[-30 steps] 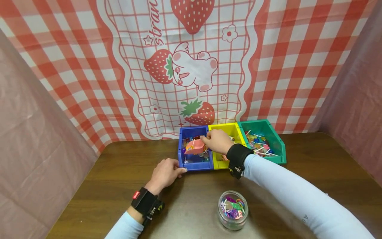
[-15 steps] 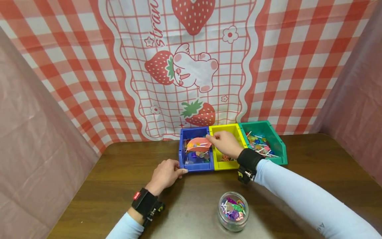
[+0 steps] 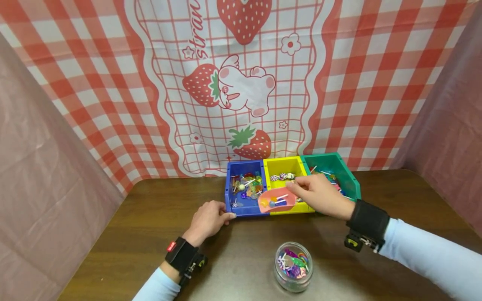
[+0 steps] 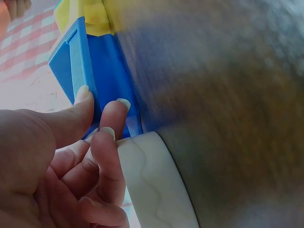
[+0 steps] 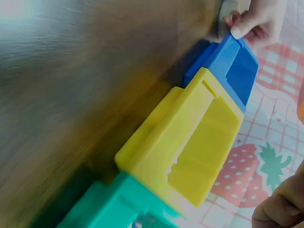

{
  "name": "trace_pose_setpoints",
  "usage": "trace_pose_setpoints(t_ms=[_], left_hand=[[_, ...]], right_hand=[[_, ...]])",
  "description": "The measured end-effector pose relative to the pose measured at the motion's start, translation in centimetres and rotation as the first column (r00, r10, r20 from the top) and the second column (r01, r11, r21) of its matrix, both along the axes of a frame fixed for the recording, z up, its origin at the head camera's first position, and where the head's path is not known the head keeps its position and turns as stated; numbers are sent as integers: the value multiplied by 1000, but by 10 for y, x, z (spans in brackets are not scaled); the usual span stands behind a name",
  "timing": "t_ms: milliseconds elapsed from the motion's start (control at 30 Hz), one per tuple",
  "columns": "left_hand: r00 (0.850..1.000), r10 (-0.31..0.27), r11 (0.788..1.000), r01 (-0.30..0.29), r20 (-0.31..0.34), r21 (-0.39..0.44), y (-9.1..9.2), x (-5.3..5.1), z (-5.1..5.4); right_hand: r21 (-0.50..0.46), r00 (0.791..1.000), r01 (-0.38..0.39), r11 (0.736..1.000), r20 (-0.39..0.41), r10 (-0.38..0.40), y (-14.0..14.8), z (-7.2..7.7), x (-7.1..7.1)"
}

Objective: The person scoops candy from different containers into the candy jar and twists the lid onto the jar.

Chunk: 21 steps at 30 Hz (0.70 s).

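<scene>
My right hand (image 3: 324, 195) pinches the end of a pink scoop (image 3: 265, 197) in the head view. Several small lollipop-like pieces, orange and blue with white sticks, lie in the scoop. It hangs over the front of the yellow bin (image 3: 285, 160), beside the blue bin (image 3: 227, 190). With thumb on the rim and fingers curled below, my left hand (image 3: 208, 220) grips the blue bin's front left corner; the left wrist view shows this thumb (image 4: 78, 107) up close. Mixed tiny candies (image 3: 250, 188) fill the blue bin. In the right wrist view, only part of the right hand (image 5: 282, 202) shows.
A green bin (image 3: 350, 179) with more candies adjoins the yellow one. Striped candies (image 3: 282, 177) lie in the yellow bin. Nearer me, a lidless glass jar (image 3: 293, 283) of colourful pieces stands on the wooden table (image 3: 150, 234). A checked cloth (image 3: 361, 104) hangs behind the bins.
My right hand has carried the scoop, loaded with pieces, out of the blue bin, rightward and toward me, over the yellow bin's front. The left hand stays on the blue bin.
</scene>
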<state>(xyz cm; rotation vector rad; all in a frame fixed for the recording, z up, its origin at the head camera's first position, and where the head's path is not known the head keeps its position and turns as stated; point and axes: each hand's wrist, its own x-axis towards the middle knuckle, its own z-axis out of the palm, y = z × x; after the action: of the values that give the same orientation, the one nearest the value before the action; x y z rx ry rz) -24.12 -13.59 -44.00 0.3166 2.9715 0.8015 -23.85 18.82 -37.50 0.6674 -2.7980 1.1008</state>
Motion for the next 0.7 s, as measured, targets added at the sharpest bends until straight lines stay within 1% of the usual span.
trace_pose_setpoints(t_ms=[100,233,333,433,567,667,700], left_hand=[[1000,-3,1000,3,-5,-1,0,0,0],[1000,-2,1000,2,-11,-7,0,1,0],[1000,1,1000,-1,-12,-9,-1,1,0],[1000,1,1000,-1,-10,-8,-1,1,0],[1000,0,1000,0,-9,-10,-1,2,0],[1000,-2,1000,2,-13,-11,-1,2,-1],[1000,-2,1000,2,-13,-12,-1,2,-1]], right_hand=[[30,999,-32,999,-10,32,14,5,18],[33,996,-77,996,-32,78,28,8,39],[48,990,-128,991,-56,130,36,6,52],[92,980,-163,982,-101,172,41,3,61],[191,968,-156,969,-168,189,45,4,70],[279,955,-136,951,-217,200,46,6,76],[306,948,-128,943,-240,207,46,6,77]])
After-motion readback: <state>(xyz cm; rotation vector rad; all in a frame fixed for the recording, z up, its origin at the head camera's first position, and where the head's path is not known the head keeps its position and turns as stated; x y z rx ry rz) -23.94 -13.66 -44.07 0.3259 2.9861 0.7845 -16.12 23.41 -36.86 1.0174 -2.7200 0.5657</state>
